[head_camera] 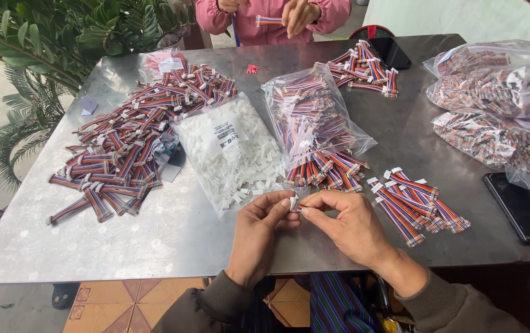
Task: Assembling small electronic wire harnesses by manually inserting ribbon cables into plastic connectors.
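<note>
My left hand (264,229) and my right hand (346,223) meet near the table's front edge, pinching a small white plastic connector (294,202) with a short multicoloured ribbon cable end between the fingertips. Just behind them lies a clear bag of white connectors (228,151) and an open clear bag of ribbon cables (314,126) spilling toward me. A small pile of ribbon cables with white ends (414,203) rests right of my right hand.
A big heap of ribbon cables (132,139) covers the left of the metal table (172,237). Full bags (499,92) sit at the right, a black tray (521,206) by the edge. Another person in pink (277,15) handles a cable opposite. A plant (49,49) stands left.
</note>
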